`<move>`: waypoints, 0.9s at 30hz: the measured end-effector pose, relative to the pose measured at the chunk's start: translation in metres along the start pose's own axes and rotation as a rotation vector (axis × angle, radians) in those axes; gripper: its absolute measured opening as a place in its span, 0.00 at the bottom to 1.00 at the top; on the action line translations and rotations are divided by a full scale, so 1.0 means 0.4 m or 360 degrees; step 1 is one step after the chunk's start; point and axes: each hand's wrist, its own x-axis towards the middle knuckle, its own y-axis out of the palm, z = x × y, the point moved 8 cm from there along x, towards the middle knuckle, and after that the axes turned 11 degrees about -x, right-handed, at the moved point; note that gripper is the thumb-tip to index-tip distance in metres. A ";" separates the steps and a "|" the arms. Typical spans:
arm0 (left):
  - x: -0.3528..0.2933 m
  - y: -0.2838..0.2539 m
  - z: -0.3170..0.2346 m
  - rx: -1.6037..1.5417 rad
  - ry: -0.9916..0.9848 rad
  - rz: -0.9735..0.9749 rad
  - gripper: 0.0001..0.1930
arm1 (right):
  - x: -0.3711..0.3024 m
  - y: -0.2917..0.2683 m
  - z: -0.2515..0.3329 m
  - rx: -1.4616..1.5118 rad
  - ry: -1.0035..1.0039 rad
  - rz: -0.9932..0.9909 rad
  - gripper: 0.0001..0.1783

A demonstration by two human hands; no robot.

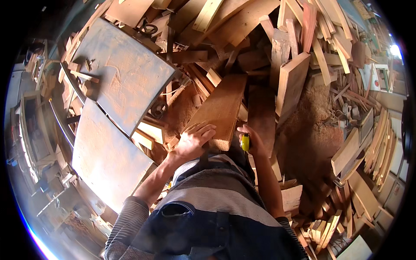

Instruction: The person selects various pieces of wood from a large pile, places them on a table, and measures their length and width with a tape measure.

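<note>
A thick brown wooden board (219,108) slants away from my waist, its near end close to my body and its far end among the woodpile. My left hand (193,139) lies over the left side of that near end, fingers laid out on the wood. Just right of the board, my right hand (255,143) is closed around a small yellow and black tape measure (245,142). No drawn-out tape can be made out. Part of the right hand's grip is hidden behind the case.
To the left stands a machine table with two dusty metal plates (130,73). Offcuts and planks (242,21) are heaped ahead. An upright thick board (292,86) leans on the right, beside a sawdust heap (318,108). More wood scraps (323,232) lie at the lower right.
</note>
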 end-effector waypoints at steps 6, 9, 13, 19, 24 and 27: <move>0.009 -0.008 -0.003 0.0005 -0.0103 -0.0006 0.22 | 0.158 0.025 0.083 -0.0025 0.0155 -0.0046 0.29; 0.019 -0.017 -0.011 0.0023 -0.0206 -0.0010 0.18 | 0.231 0.056 0.127 0.0004 0.0224 0.0102 0.26; 0.018 -0.003 0.010 -0.0019 -0.0335 -0.0028 0.17 | 0.337 0.015 0.149 0.0194 0.0345 0.0190 0.18; 0.028 -0.014 0.032 0.0004 -0.0303 -0.0113 0.14 | 0.395 -0.008 0.207 0.0040 0.0378 0.0058 0.15; 0.009 -0.170 -0.025 0.0077 -0.0104 -0.0234 0.13 | 0.304 0.093 0.235 -0.0008 0.0095 0.0321 0.25; -0.046 -0.283 -0.098 0.0083 0.0008 -0.0172 0.14 | 0.145 0.219 0.221 0.0089 0.0194 0.0391 0.26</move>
